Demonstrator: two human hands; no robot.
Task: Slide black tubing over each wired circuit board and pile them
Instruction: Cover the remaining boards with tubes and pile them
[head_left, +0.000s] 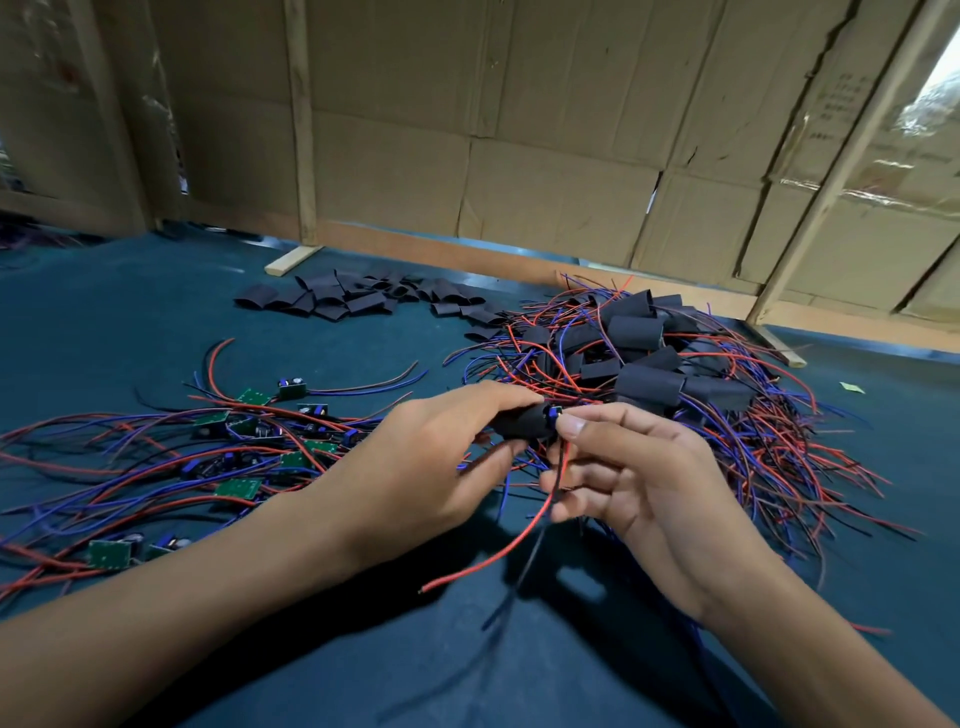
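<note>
Black tubing (519, 427) is pinched by your left hand (431, 467), steadying it beside the finished pile (649, 358), while your right hand (634, 467) pinches the board (554, 413).

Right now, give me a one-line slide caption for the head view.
Left hand holds black tubing while right hand feeds a wired board in, finished pile behind.

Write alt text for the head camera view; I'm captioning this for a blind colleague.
Two bare hands work a black tube over a wired circuit board: the left hand grips the tube while the right hand pinches the board's end. Bare green boards with red and blue wires lie left, a pile of sleeved boards right, and spare tubes behind, all on a dark teal table.
</note>
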